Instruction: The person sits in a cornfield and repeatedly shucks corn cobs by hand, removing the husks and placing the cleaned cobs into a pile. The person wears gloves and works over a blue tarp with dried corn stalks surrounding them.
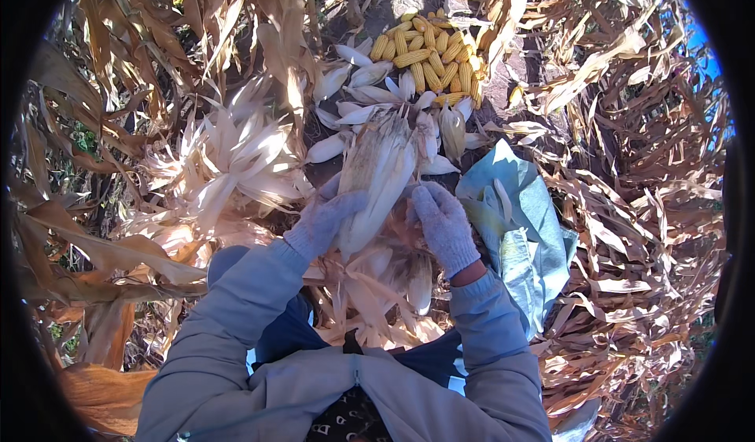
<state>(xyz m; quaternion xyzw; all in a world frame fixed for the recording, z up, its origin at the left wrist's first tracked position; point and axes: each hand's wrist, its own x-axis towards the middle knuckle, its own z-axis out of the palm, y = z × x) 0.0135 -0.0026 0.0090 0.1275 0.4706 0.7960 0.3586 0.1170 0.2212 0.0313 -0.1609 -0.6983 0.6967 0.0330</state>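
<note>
A large ear of corn in its dry, pale husk (377,176) is held up before me, its upper part stained grey-brown. My left hand (327,221), in a light knitted glove, grips it from the left side. My right hand (441,221), gloved alike, is just right of the ear with its fingers curled. Whether it pinches a strip of husk or something thin is not clear. Beyond the ear lie several unhusked ears (368,76) on the ground. Behind them is a heap of bare yellow corn cobs (433,58).
A pile of stripped husks (236,153) lies on the left, and more loose husks (365,294) lie between my legs. On the right rests a crumpled pale green sack (531,206). Dry corn stalks (283,41) and leaves (625,224) crowd both sides.
</note>
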